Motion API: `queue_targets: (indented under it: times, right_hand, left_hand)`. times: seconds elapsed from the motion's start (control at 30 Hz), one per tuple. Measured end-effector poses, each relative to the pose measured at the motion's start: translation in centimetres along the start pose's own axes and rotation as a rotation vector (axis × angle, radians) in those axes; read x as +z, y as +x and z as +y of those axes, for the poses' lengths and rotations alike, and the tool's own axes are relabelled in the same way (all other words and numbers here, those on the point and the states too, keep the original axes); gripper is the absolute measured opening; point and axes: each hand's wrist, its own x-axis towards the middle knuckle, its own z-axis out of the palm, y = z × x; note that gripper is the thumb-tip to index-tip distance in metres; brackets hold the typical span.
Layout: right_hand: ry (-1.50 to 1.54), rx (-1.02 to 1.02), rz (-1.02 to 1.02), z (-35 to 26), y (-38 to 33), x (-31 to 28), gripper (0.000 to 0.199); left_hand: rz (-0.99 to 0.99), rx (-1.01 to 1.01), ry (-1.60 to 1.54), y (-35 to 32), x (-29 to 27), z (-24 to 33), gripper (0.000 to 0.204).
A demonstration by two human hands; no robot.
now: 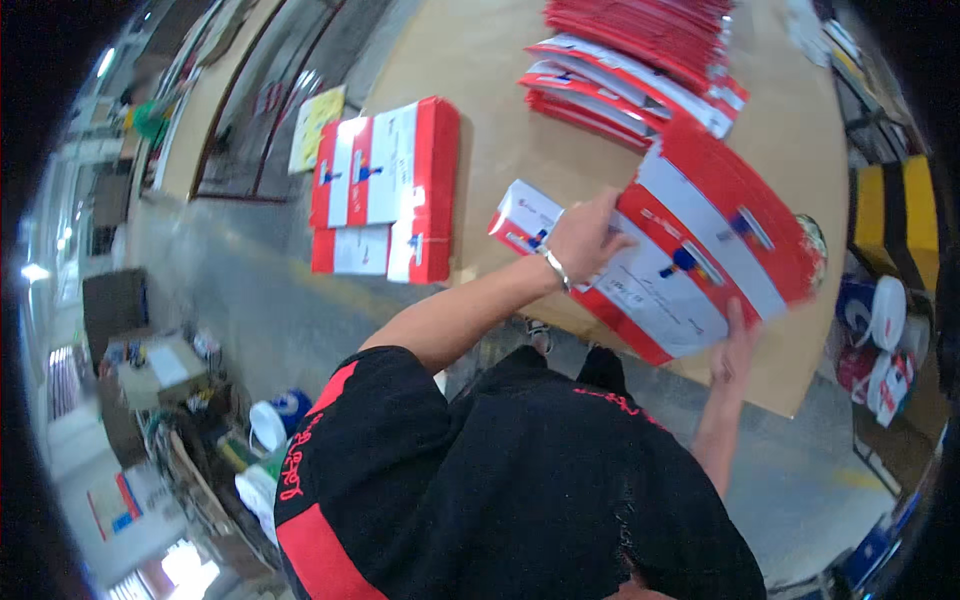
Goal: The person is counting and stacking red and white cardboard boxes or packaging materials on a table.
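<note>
A large red-and-white printed carton (690,250), flat or nearly so, is tilted over the table's near right part. My left hand (585,240), with a bracelet at its wrist, grips its left edge. At its lower edge my right hand (735,345), slightly blurred, holds it with the thumb on the printed face. Partly hidden behind my left hand lies a slim red-and-white box (526,212). Red-and-white boxes (385,185) are stacked at the table's left edge. A tall pile of flat red-and-white cartons (635,55) stands at the far side.
The brown tabletop (470,60) ends at a near edge close to my body. White buckets (888,310) and a yellow-and-black striped object (895,220) stand to the right. More buckets (268,425) and a cardboard box (160,365) are on the floor at left.
</note>
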Motion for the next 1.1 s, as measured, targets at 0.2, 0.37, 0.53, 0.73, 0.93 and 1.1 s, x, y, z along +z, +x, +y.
queue_targets:
  times: [0.2, 0.37, 0.53, 0.73, 0.93, 1.1]
  right_hand:
    - [-0.548, 0.005, -0.437, 4.3, 0.6, -7.2, 0.044]
    - [-0.692, -0.198, -0.721, -0.1, 0.9, -3.6, 0.036]
    - [-0.877, -0.231, -0.727, -0.9, 2.6, -3.2, 0.03]
    - [-0.775, -0.086, -0.572, -8.2, 5.0, 2.3, 0.04]
    - [-0.371, 0.238, -0.468, -12.2, 5.5, 7.7, 0.045]
    - [-0.45, 0.142, -0.496, -16.2, 3.5, 12.0, 0.042]
  left_hand:
    - [0.266, 0.317, 0.041, -3.6, 5.2, -5.1, 0.052]
    - [0.298, 0.502, -0.165, -4.7, 5.5, -4.9, 0.028]
    - [0.297, 0.152, -0.116, -3.3, 6.5, -4.5, 0.032]
    - [0.17, 0.297, 0.229, -7.6, 5.7, 0.0, 0.102]
    - [0.679, 0.353, 0.155, -5.0, 7.5, 0.4, 0.099]
    - [1.02, 0.566, -0.039, -2.1, 3.9, 1.3, 0.062]
